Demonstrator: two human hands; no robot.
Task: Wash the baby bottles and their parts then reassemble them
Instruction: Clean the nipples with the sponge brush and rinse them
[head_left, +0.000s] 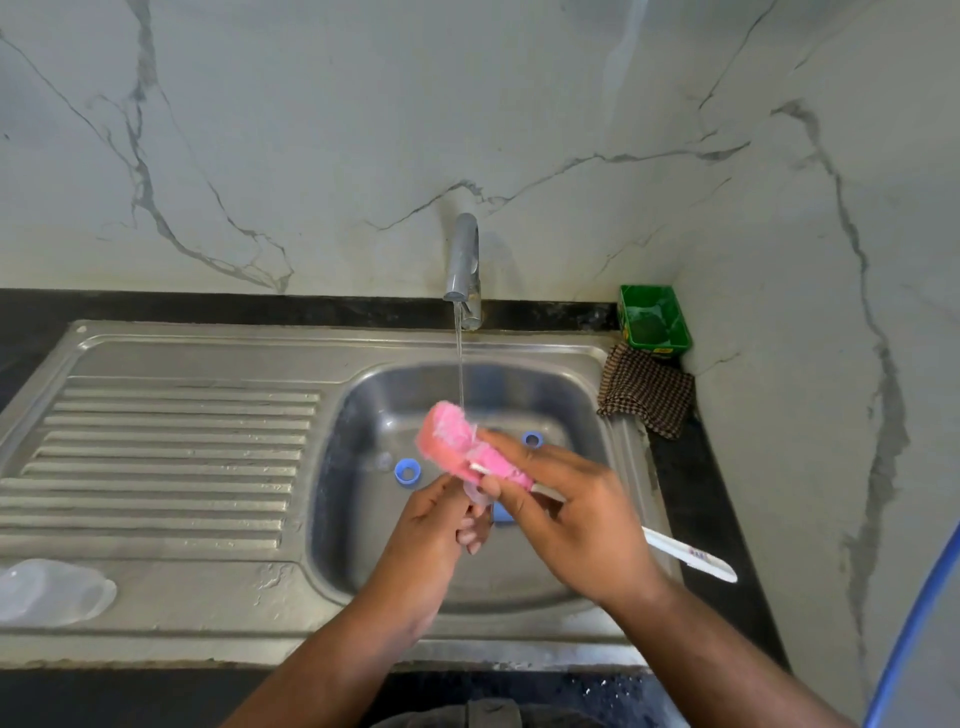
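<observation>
Hands centred over sink basin (332, 467), walls well apart both sides. My right hand (576, 514) grips pink bottle brush (449, 436) under running tap (464, 260); my left hand (441, 525) pinches small clear bottle part (477, 497) beneath brush.

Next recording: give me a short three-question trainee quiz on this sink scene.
1. True or false: water is running from the tap.
2. Which hand holds the pink brush? A. left B. right C. neither
3. Fill in: the checked cloth lies just in front of the green ____.

Key:
1. True.
2. B, the right hand; the left hand pinches a small clear part.
3. box.
</observation>
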